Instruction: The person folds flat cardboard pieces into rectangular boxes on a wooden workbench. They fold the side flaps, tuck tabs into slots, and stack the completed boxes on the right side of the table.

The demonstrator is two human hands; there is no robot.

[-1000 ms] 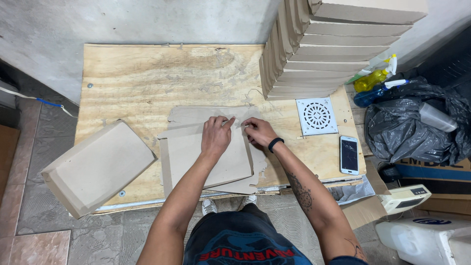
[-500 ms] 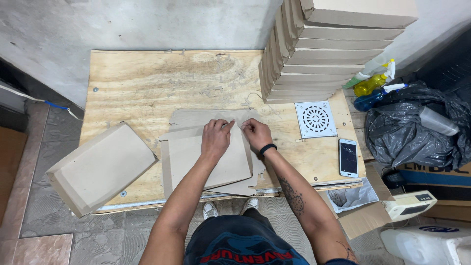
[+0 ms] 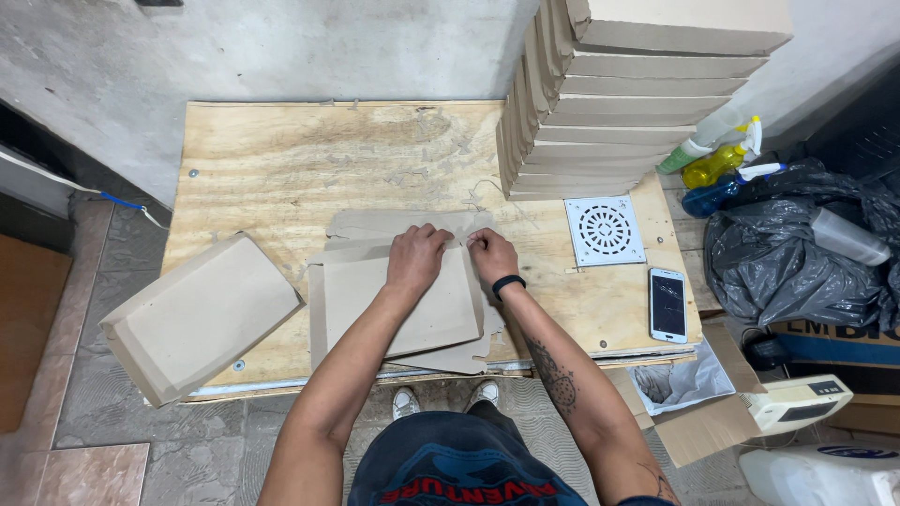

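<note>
Both arms reach forward, forearms converging. Left hand (image 3: 415, 258) palm-down, pressing the flat cardboard blank (image 3: 394, 305) at mid-surface (image 3: 281, 159). Right hand (image 3: 491, 255) just beside it, fingers pinched on the blank's top flap.

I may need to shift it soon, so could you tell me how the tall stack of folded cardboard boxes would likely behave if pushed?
The stack of folded boxes stands many layers high and fans out unevenly, so a push near the top would probably slide or topple layers. Each box looks like thin cardboard, likely light. Pushed low, it might drag across the rough plywood table.
</note>
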